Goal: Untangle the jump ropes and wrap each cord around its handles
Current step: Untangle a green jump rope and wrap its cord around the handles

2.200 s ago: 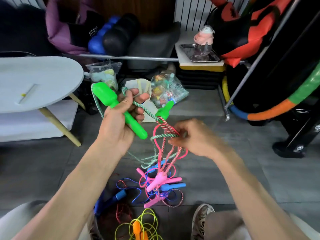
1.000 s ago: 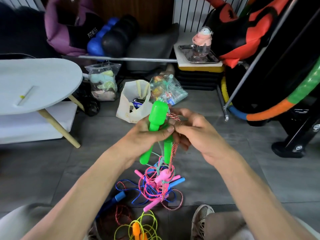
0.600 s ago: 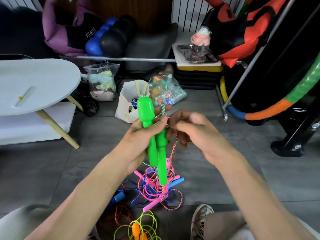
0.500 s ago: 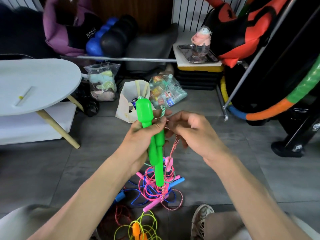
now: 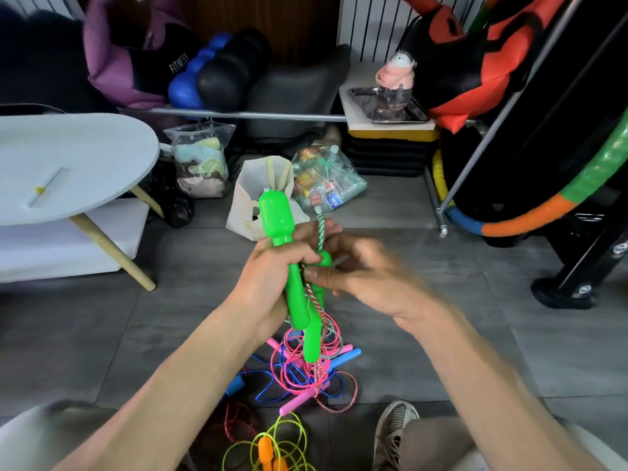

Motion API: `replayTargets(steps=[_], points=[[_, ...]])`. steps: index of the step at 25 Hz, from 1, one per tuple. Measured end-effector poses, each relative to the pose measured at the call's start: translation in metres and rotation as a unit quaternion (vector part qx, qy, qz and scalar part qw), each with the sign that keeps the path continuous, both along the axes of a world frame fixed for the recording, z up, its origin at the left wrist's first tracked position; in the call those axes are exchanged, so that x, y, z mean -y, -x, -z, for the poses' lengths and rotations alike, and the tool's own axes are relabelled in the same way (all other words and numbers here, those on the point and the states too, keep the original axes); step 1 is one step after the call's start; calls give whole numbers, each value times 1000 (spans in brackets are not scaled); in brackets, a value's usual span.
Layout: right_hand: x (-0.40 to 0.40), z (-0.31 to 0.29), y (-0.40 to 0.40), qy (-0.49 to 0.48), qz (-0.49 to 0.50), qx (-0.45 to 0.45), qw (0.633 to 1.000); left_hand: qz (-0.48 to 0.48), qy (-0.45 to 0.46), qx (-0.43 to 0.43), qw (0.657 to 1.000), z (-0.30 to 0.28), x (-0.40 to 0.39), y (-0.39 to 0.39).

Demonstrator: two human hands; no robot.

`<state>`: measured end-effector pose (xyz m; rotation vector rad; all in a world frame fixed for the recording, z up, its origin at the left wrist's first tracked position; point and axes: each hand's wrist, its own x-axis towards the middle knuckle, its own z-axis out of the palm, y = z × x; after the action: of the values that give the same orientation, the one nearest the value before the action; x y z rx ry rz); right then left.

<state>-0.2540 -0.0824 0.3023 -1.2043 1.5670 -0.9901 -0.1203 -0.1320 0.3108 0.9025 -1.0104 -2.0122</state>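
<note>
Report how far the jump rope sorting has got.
Done: nothing looks finished; no wrapped rope is in view. In hand: the left hand grips both green handles side by side, while the right hand works the braided cord beside them. Left: the pink and blue ropes lie tangled on the floor, the orange-handled yellow rope loose nearby.

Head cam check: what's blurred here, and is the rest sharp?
Head view: the right hand is motion-smeared, its fingers unclear; the left hand and green handles are sharper. Straight poles bow near the edges from the wide lens.
</note>
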Motion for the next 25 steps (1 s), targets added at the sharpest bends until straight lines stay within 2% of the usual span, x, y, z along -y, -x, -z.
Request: replayTargets(steps=[3, 4, 5, 7, 8, 9, 11, 12, 13, 14, 15, 16, 17, 18, 19, 21, 23, 24, 25], points=[[0, -10, 13, -34, 108, 30, 993, -28, 54, 120, 991, 4, 10, -9], [-1, -14, 21, -20, 151, 68, 986, -14, 71, 137, 988, 6, 15, -14], [-2, -19, 25, 6, 178, 147, 973, 13, 83, 139, 987, 6, 17, -18], [-3, -24, 22, 60, 162, 277, 945, 95, 130, 147, 976, 5, 13, -20], [-4, -23, 17, 84, 144, 268, 949, 132, 183, 170, 959, 4, 9, -19], [-4, -21, 11, 104, 131, 214, 963, 151, 231, 203, 939, 2, 6, -17], [-2, -18, 5, 131, 119, 107, 978, 134, 290, 243, 916, 1, 5, -18], [0, -18, 6, 135, 144, 83, 977, 115, 304, 251, 912, 1, 7, -21], [2, -18, 10, 132, 170, 103, 971, 91, 329, 268, 901, 0, 9, -24], [5, -15, 15, 126, 190, 107, 968, 57, 375, 299, 876, -2, 12, -26], [6, -14, 18, 118, 173, 105, 972, 16, 427, 327, 843, -6, 13, -28], [6, -13, 17, 106, 114, 87, 984, -15, 469, 327, 820, -10, 13, -30], [5, -10, 10, 83, 33, 64, 994, -29, 501, 299, 812, -16, 12, -31], [5, -5, 0, 43, -57, 48, 996, -32, 517, 254, 817, -19, 11, -31], [5, 4, -10, -10, -128, 23, 991, -32, 502, 196, 842, -22, 9, -32], [5, 25, -23, -94, -197, -82, 972, -55, 393, 53, 916, -29, 12, -38], [11, 43, -18, -130, -161, -270, 940, -96, 283, -51, 953, -32, 23, -49], [14, 45, -12, -115, -95, -329, 932, -101, 251, -74, 960, -32, 30, -55], [15, 41, -7, -87, -7, -317, 944, -100, 222, -81, 967, -30, 37, -60]])
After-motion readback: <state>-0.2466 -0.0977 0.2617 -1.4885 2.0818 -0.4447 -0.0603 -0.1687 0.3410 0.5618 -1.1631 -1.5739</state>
